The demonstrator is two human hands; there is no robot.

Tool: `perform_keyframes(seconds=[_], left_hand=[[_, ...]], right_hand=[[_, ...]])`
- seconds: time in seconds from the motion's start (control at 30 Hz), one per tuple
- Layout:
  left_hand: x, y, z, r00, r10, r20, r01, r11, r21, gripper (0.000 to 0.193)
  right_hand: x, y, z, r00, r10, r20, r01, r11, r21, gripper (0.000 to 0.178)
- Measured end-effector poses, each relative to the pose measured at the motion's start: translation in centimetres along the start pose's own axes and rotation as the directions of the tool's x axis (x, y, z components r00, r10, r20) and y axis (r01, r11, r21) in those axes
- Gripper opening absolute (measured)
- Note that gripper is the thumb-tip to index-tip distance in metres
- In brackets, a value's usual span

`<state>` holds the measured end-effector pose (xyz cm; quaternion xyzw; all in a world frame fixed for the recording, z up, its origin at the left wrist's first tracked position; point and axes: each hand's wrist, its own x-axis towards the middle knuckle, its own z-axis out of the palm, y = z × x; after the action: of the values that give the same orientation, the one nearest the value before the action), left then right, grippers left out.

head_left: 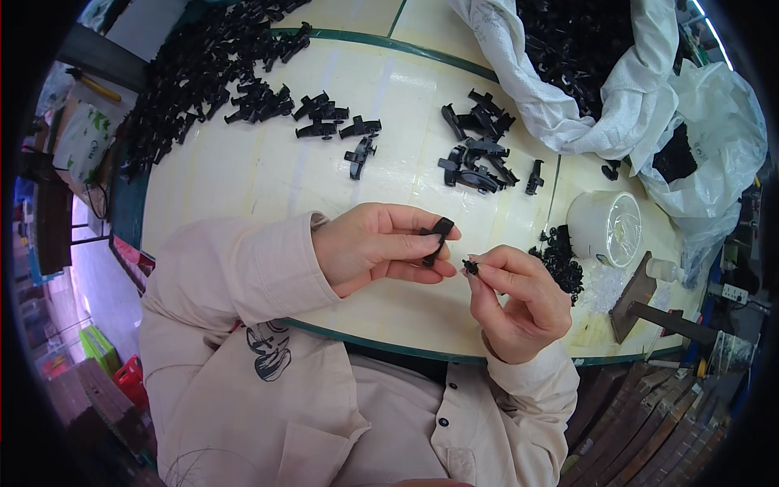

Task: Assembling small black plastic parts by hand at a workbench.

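Note:
Over the near part of the table, my left hand (381, 247) grips a black plastic clip-like part (438, 240) between thumb and fingers. Just to its right, my right hand (519, 300) pinches a small black plastic piece (470, 266) at its fingertips. The two parts are close but apart. Beyond my hands lie a few larger black parts (359, 156) and, farther right, a loose group of similar parts (479, 166). A heap of tiny black pieces (560, 264) sits beside my right hand, partly hidden behind it.
A large pile of black parts (203, 73) covers the far left. At far right stand a white woven sack (560, 122) full of black parts and a clear plastic bag (714, 162). A roll of clear tape (604, 227) and a brown plate with a bar (634, 300) are at right.

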<state>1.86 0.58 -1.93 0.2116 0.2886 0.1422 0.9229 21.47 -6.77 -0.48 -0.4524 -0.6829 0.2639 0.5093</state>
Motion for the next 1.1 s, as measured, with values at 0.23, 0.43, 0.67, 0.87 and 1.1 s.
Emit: perform_keyframes(seconds=[0.23, 0.43, 0.67, 0.87, 1.1], left_hand=[[-0.15, 0.45, 0.45, 0.999, 0.006, -0.054, 0.006, 0.976, 0.219, 0.028], [-0.25, 0.55, 0.45, 0.998, -0.010, -0.054, 0.022, 0.973, 0.230, 0.030], [-0.29, 0.46, 0.09, 0.999, -0.044, 0.021, 0.039, 0.976, 0.213, 0.032], [-0.35, 0.65, 0.06, 0.997, -0.054, 0.046, 0.041, 0.969, 0.242, 0.033], [-0.30, 0.52, 0.03, 0.998, -0.036, 0.053, 0.019, 0.958, 0.285, 0.033]], right_hand=[[0.35, 0.65, 0.03, 1.000, -0.006, -0.019, 0.005, 0.998, -0.058, 0.028], [0.33, 0.52, 0.04, 0.999, 0.009, 0.033, -0.007, 0.998, -0.063, 0.027], [0.27, 0.26, -0.12, 0.998, 0.042, 0.057, -0.038, 0.997, -0.069, 0.026], [0.35, 0.28, -0.18, 0.997, 0.048, 0.064, -0.043, 0.997, -0.067, 0.025], [0.35, 0.34, -0.03, 0.997, 0.023, 0.076, -0.016, 0.996, -0.087, 0.027]])
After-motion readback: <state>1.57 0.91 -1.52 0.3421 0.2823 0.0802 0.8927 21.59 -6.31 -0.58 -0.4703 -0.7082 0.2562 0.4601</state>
